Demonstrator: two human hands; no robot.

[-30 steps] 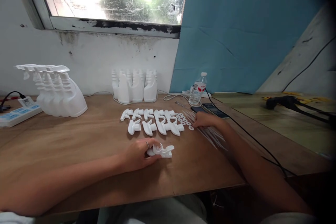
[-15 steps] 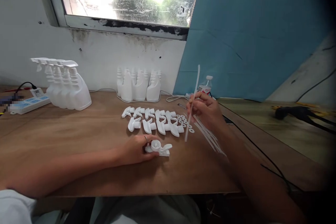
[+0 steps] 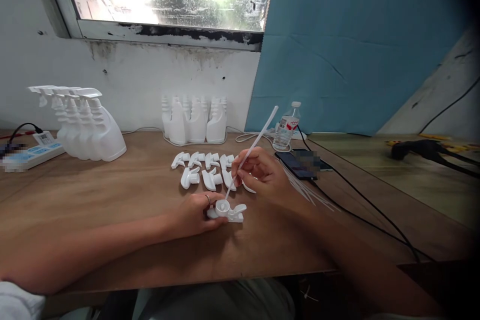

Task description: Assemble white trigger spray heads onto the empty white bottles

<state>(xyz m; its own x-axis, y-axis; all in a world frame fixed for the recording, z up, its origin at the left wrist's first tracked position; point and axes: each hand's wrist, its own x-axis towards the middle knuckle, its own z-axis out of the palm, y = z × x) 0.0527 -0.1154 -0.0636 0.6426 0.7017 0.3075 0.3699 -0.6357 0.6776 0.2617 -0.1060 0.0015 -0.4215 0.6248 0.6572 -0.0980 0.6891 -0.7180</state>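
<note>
Near the table's front, my left hand point(image 3: 198, 212) is closed around a white spray bottle trigger head point(image 3: 235, 212), whose round collar opening faces up. My right hand point(image 3: 262, 172) pinches a thin white plastic tube point(image 3: 258, 136), tilted, with its lower end at the rim of that collar. Whether the tube's tip is inside the collar I cannot tell. Behind the hands lie two rows of loose trigger heads point(image 3: 212, 180), the right ones partly covered by my right hand. More thin tubes point(image 3: 313, 195) lie on the table under and beside my right forearm.
White spray bottles point(image 3: 216, 122) stand against the wall, and several with trigger heads fitted point(image 3: 108, 132) stand at the left beside a power strip point(image 3: 33, 155). A clear water bottle point(image 3: 285, 132) and a phone point(image 3: 296, 166) are at the back right. Black cables point(image 3: 369, 195) cross the right side.
My right hand has moved left and down, bringing the tube from upright beside the trigger heads to a slant at the collar. My left hand keeps its hold in place.
</note>
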